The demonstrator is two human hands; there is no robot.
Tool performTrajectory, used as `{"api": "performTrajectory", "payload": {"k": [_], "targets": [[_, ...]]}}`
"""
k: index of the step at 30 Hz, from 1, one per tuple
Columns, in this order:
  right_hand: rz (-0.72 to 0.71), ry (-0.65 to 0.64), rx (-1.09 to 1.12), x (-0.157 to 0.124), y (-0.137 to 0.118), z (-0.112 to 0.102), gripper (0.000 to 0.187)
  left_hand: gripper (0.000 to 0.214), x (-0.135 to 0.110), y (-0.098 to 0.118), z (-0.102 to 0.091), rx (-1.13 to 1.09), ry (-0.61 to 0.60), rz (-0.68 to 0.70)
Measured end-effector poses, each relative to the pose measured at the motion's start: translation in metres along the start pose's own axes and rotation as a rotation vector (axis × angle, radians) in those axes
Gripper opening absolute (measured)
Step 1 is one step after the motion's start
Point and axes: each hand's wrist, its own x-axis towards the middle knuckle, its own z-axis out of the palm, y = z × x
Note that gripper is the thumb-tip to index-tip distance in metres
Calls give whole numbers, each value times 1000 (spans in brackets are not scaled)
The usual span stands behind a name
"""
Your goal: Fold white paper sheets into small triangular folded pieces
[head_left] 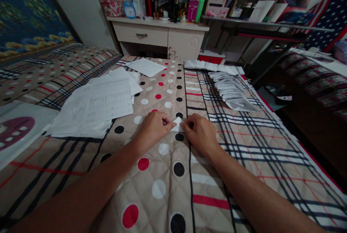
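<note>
Between my two hands, just above or on the patterned bedspread (162, 168), is a small piece of white paper (178, 125). My left hand (155, 127) pinches its left edge between thumb and fingers. On the opposite edge, the fingers of my right hand (200, 132) are closed in the same way. Part of the paper is hidden behind my fingertips. Farther off to the right lies a fanned row of folded paper pieces (229, 90), with another row of white folded pieces (213, 67) behind it.
Printed sheets (94, 99) are piled at the left, with a loose sheet (146, 67) beyond them. A white bag with a purple print (18, 130) lies at the left edge. A white dresser (141, 32) and a desk (265, 23) stand past the bed.
</note>
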Motion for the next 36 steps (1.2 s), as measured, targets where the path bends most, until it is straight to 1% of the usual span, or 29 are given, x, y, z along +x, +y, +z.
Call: {"api": "performTrajectory", "payload": {"k": [4,10,14,19,23,27,30,32,33,36], "targets": [[1,22,-17,0,-1,1,18,20,0,1,0,5,-1,-17],[-19,24,-48,-1,-2,1,18,20,1,0,2,30,25,51],[-7,18,-49,1,-3,2,18,16,1,-1,2,34,28,40],[7,13,-41,3,-4,1,18,17,2,0,1,37,23,17],[19,4,-1,3,-3,0,18,17,2,-1,1,24,18,25],[28,-32,74,5,3,-3,20,18,2,-4,2,29,16,38],[9,-145,213,10,14,-9,20,18,1,-6,3,33,21,48],[-40,-244,354,14,22,-12,21,19,1,-6,2,31,15,40],[-70,-270,421,16,26,-14,20,19,1,-5,2,28,9,34],[-144,-276,522,19,33,-16,21,19,2,-4,1,24,-3,19]]}}
